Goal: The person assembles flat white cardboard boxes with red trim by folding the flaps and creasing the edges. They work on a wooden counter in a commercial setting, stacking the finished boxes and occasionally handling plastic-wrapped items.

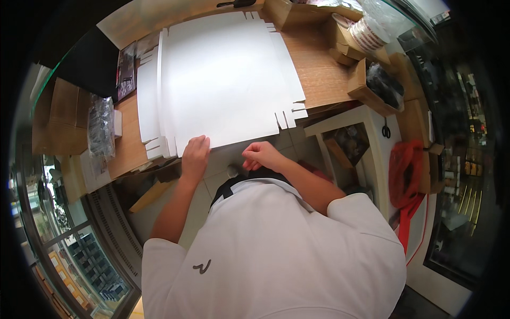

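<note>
- Flat white die-cut cardboard sheet lies across the wooden bench, covering most of its middle; near edge overhangs the bench's near edge toward the person.
- Sheet has slotted tabs at its right near corner and along its left side.
- Left hand rests on the sheet's near edge, close to its left near corner; fingers curled together, gripping the edge. Thumb side hidden, exact pinch unclear.
- Right hand sits just off the sheet's near edge, past the bench's near edge, over the floor; fingers curled in a loose fist, can't tell if touching the sheet or holding anything.
- Tape rolls at the bench's far right corner, among small brown cartons.
- Open brown box with dark contents at the bench's right edge.
- Clear plastic bag of dark items at the left edge, beside a brown carton.
- Scissors on the white shelf unit right of the bench; red bag beside it.
</note>
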Demonstrator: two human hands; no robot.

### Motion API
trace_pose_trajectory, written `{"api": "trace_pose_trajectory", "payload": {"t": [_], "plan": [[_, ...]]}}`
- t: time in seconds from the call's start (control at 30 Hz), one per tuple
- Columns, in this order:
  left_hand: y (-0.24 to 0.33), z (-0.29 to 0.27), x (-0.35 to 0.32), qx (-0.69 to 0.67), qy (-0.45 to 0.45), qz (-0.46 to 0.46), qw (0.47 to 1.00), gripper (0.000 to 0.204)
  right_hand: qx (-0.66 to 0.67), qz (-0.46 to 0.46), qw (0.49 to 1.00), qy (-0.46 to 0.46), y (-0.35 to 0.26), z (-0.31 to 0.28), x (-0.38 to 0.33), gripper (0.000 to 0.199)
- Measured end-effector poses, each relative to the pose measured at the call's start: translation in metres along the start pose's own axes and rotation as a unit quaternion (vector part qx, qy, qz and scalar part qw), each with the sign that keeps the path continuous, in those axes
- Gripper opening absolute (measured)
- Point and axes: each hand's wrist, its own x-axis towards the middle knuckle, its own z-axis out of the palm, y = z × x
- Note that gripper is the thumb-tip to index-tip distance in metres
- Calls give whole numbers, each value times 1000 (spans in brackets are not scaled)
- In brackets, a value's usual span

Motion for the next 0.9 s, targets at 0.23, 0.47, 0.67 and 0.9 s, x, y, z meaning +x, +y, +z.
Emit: {"api": "trace_pose_trajectory", "payload": {"t": [0.23,0.47,0.67,0.9], "plan": [[1,4,14,-9,-5,12,1000,32,-592,-435,645,211,-5,-63,27,21],[-21,-3,1,2,-1,15,1000,29,-576,-483,631,192,-3,-84,25,19],[-30,-5,9,-2,-38,16,999,21,-567,-474,650,177,-4,-84,18,22],[-19,1,-5,-5,-24,-51,998,46,-565,-421,696,135,-23,-81,22,20]]}}
